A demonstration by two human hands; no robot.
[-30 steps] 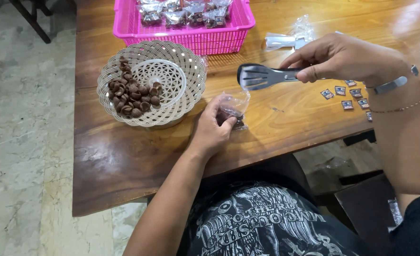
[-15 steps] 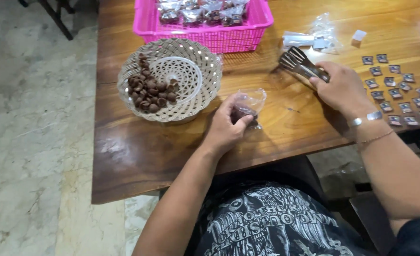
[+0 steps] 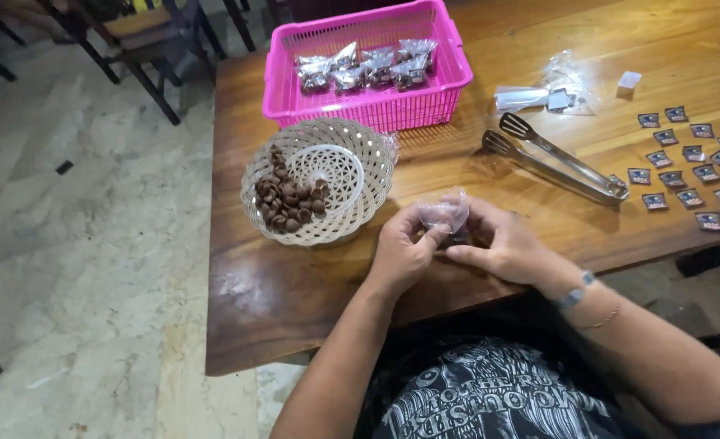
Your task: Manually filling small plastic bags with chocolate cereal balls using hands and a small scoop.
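Observation:
My left hand (image 3: 402, 248) and my right hand (image 3: 502, 244) both pinch a small clear plastic bag (image 3: 446, 215) with dark pieces in it, held just above the wooden table (image 3: 295, 284) near its front edge. To the left of the hands stands a white woven basket (image 3: 360, 162) holding brown round chocolate pieces (image 3: 287, 199). Metal tongs (image 3: 551, 158) lie flat on the table behind my right hand, with no hand on them.
A pink plastic basket (image 3: 449, 77) at the back holds several filled small bags (image 3: 364, 65). Several small dark stickers (image 3: 689, 175) lie in rows at the right. Empty clear bags (image 3: 547, 89) lie behind the tongs. Chair legs (image 3: 153, 69) stand on the tiled floor at the upper left.
My right hand set the tongs down on the table and came to the small bag. Both hands now hold the bag; before, only the left did.

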